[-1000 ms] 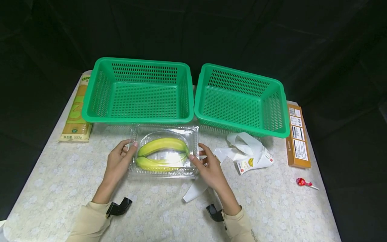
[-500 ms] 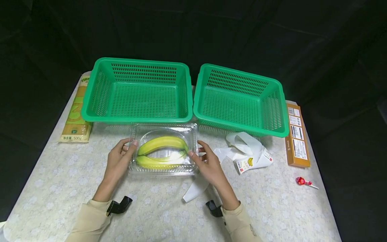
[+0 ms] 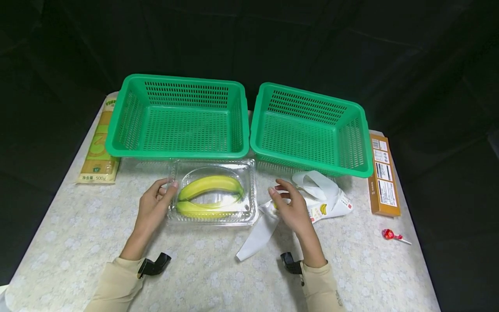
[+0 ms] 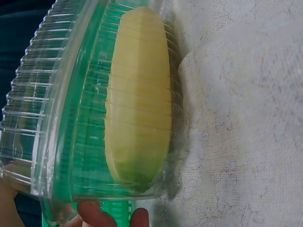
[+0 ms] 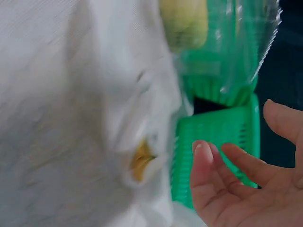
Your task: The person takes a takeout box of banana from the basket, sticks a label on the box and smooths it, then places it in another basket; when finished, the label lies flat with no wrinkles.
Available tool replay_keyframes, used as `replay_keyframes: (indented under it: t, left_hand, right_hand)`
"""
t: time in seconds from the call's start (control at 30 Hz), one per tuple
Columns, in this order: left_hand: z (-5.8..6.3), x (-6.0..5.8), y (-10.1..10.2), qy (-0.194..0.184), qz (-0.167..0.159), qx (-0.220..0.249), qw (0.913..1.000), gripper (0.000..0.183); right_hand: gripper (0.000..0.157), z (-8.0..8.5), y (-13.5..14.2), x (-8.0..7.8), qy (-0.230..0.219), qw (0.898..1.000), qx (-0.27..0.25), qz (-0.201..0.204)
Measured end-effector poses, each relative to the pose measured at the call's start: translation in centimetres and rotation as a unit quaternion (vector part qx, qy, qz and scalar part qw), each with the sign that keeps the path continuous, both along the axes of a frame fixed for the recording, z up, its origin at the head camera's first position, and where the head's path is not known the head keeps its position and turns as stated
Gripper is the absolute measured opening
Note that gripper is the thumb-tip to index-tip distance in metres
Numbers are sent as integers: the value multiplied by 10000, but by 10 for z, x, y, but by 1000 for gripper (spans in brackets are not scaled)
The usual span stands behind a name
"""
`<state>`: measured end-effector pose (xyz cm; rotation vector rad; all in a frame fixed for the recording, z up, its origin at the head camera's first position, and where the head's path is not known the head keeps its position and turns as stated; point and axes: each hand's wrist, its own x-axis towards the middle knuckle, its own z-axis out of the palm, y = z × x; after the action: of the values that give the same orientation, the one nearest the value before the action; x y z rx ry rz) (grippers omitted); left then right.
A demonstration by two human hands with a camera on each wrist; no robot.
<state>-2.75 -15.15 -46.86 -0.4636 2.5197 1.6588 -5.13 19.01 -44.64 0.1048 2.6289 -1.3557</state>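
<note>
A clear plastic clamshell container with a lid lies on the table in front of the baskets. Two yellow bananas show through it. My left hand holds the container's left edge, thumb on top; in the left wrist view its fingertips reach under the rim. To the right of the container, apart from it, is my right hand, holding nothing, fingers loosely bent. It hovers over a long white strip printed with bananas, which lies crumpled on the table and is partly hidden by the hand.
Two green baskets stand side by side behind the container. A noodle packet lies at the far left. On the right are an orange box and a red lollipop. A dark cloth hangs behind.
My right hand has let go of the container's right edge and moved right, over the white strip. The left hand stays on the container, which has shifted slightly.
</note>
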Motion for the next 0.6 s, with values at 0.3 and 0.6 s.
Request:
replay_keyframes:
  t: [0.3, 0.6]
  left_hand:
    - [-1, -1, 1, -43, 46, 33, 10000, 58]
    - [-1, 0, 0, -71, 19, 54, 10000, 58]
  right_hand:
    - [39, -25, 18, 3, 18, 9929, 1117, -413]
    - [20, -38, 19, 3, 185, 9903, 1357, -254]
